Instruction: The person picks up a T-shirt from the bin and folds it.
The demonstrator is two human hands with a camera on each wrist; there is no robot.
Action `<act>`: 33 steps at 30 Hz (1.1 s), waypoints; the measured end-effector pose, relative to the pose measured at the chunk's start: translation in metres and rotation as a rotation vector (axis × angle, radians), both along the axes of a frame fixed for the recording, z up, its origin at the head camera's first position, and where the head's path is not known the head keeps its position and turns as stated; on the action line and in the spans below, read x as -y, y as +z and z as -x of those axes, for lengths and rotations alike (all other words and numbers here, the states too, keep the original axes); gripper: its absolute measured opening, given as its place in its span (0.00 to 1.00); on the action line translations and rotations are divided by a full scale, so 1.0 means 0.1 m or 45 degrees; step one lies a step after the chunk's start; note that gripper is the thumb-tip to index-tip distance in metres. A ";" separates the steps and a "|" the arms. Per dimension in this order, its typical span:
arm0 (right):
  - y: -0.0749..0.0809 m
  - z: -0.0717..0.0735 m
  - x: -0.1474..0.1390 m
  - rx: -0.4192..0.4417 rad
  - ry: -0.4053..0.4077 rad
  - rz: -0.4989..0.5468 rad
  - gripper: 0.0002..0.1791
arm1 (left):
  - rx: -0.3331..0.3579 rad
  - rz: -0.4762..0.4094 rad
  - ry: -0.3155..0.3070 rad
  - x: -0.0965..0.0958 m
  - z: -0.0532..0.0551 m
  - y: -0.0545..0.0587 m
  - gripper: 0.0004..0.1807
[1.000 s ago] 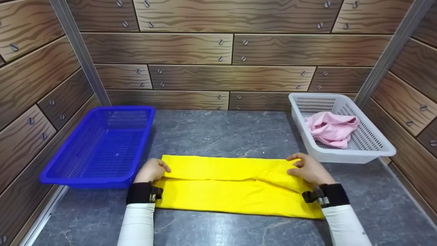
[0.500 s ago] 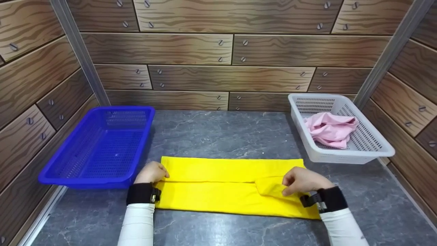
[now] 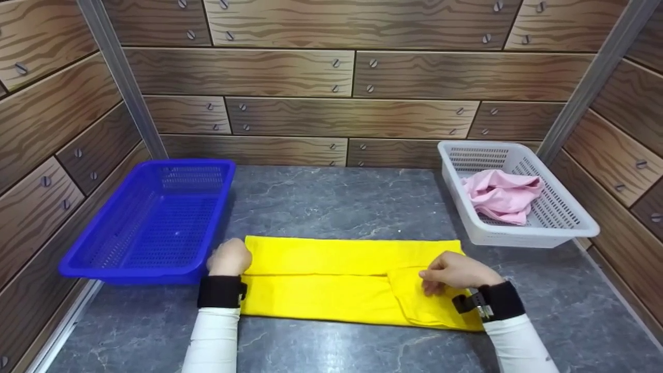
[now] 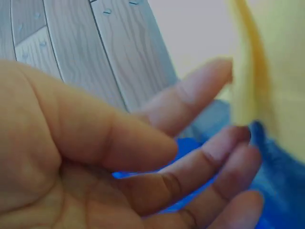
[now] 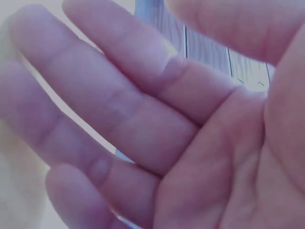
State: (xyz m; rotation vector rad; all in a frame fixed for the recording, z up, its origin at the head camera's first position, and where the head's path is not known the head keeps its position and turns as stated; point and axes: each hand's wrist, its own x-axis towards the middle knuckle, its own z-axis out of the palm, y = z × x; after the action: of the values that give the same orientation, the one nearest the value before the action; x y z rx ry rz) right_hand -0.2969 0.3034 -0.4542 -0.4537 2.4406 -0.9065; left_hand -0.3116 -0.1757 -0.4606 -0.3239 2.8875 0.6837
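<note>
A yellow cloth (image 3: 331, 280) lies folded into a long strip near the front of the grey table (image 3: 336, 202). My left hand (image 3: 229, 257) rests at the strip's left end, beside the blue basket. In the left wrist view its fingers (image 4: 205, 152) are loosely extended with nothing between them, and the yellow cloth (image 4: 281, 71) hangs just past the fingertips. My right hand (image 3: 455, 271) lies on a turned-over flap (image 3: 414, 298) at the strip's right end, fingertips on the fabric. The right wrist view shows that hand's fingers (image 5: 109, 109) spread and relaxed, holding nothing.
A blue perforated basket (image 3: 150, 223) stands at the left, touching the table's left side. A white perforated basket (image 3: 518, 233) at the back right holds a crumpled pink cloth (image 3: 500, 197). Wood-pattern walls close in the back and both sides.
My right hand came from the cloth's far right corner toward me, bringing a flap over onto the strip. My left hand stayed at the left end and turned slightly.
</note>
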 end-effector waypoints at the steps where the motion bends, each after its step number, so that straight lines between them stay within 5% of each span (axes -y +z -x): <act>1: 0.00 0.00 0.01 -0.012 -0.008 0.000 0.18 | -0.026 0.021 -0.007 -0.05 -0.01 0.01 0.16; 6: 0.03 -0.03 0.14 -0.112 -0.085 0.002 0.15 | -0.204 -0.045 -0.249 -0.34 -0.04 -0.02 0.14; 11: 0.03 -0.10 0.36 -0.224 -0.073 0.001 0.15 | -0.159 -0.115 -0.471 -0.57 -0.05 -0.14 0.18; 16: -0.02 -0.17 0.56 -0.270 -0.051 -0.149 0.16 | -0.092 -0.081 -0.430 -0.57 -0.01 -0.22 0.21; 23: -0.02 -0.16 0.71 -0.417 -0.120 -0.319 0.16 | -0.119 -0.051 -0.406 -0.57 0.02 -0.21 0.19; 27: -0.01 0.01 0.76 -0.455 -0.135 -0.407 0.17 | -0.124 -0.047 -0.406 -0.60 0.02 -0.20 0.21; 33: -0.02 0.45 0.87 -0.451 -0.105 -0.507 0.18 | -0.114 0.032 -0.405 -0.68 -0.01 -0.19 0.21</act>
State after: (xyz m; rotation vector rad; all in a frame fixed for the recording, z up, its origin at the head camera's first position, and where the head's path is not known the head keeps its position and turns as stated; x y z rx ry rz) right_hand -0.3423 0.2161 -0.4558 -0.3945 2.8903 -0.3699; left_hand -0.3102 -0.1078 -0.4798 0.1655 2.9344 0.6189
